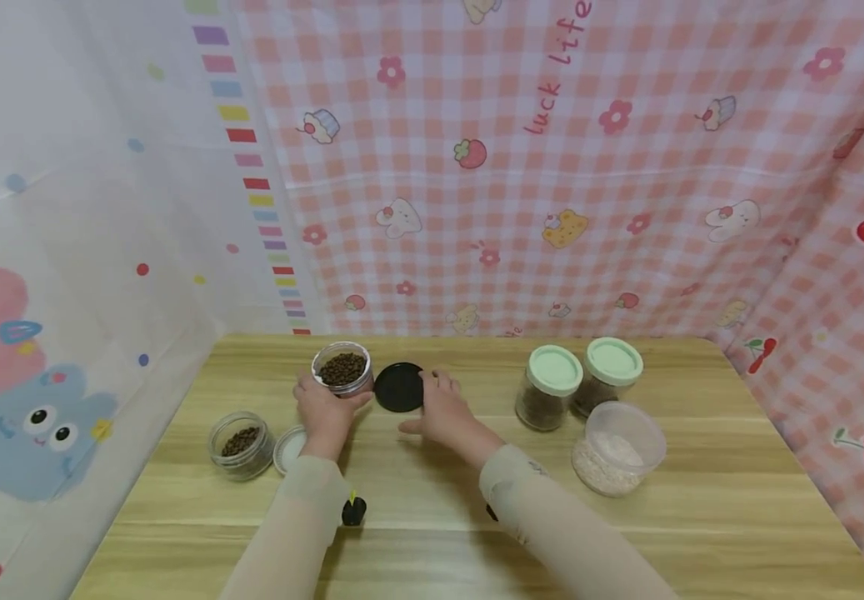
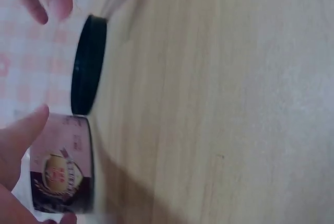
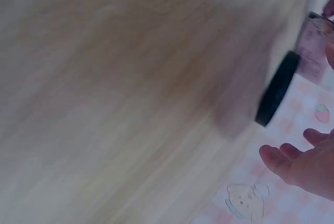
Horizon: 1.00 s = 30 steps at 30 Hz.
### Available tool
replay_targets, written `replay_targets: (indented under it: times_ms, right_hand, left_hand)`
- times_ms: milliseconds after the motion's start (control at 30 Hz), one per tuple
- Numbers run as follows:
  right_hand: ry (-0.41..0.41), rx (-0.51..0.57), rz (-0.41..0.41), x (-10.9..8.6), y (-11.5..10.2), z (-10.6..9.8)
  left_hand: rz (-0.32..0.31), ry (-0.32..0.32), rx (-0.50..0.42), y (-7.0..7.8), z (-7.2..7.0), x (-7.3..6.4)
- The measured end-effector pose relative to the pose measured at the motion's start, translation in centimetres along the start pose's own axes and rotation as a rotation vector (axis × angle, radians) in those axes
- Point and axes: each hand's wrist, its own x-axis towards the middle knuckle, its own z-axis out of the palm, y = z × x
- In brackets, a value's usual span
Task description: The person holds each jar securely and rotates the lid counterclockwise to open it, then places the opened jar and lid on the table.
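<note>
On the table (image 1: 417, 533), the jar (image 2: 61, 161) is gripped by the left hand (image 1: 327, 412), apparently between thumb and fingers, its near side partly hidden. The lid (image 1: 399, 387) beside it is overlapped, in head view, by the relaxed right hand (image 1: 448, 412).

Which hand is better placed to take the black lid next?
Probably the right hand: it is empty, its fingers open just beside the black lid. The left hand is near too, but it is curled around the jar.
</note>
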Motion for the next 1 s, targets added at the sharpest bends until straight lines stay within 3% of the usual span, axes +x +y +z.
replay_targets:
  times_ms: [100,200,333,433,500,633,800,1000]
  right_hand:
    - [-0.020,0.035,-0.005,-1.7,0.7,-1.6]
    - [-0.057,0.062,-0.043,-3.8,1.4,-3.2]
    - [-0.129,0.103,-0.104,-6.6,2.6,-4.9]
    - [-0.167,0.116,-0.141,-8.6,3.7,-5.7]
    - [-0.177,0.119,-0.172,-9.8,4.4,-6.2]
    - [-0.217,0.161,-0.182,-12.3,5.6,-7.7]
    - [-0.259,0.238,-0.187,-14.8,7.3,-10.1]
    - [-0.267,0.387,-0.315,-17.2,10.9,-12.1]
  left_hand:
    - [0.040,0.028,-0.028,0.7,-0.3,-0.8]
    - [0.119,0.074,-0.022,1.0,-0.6,-1.5]
    - [0.266,0.148,0.000,1.0,-1.0,-2.3]
    - [0.385,0.143,-0.028,1.2,-1.3,-3.1]
    - [0.457,0.092,-0.054,1.5,-1.4,-3.9]
    - [0.563,-0.083,-0.085,2.1,-1.4,-5.7]
    - [0.604,-0.339,-0.077,2.1,-0.5,-7.7]
    - [0.636,-0.561,-0.097,2.5,1.0,-9.8]
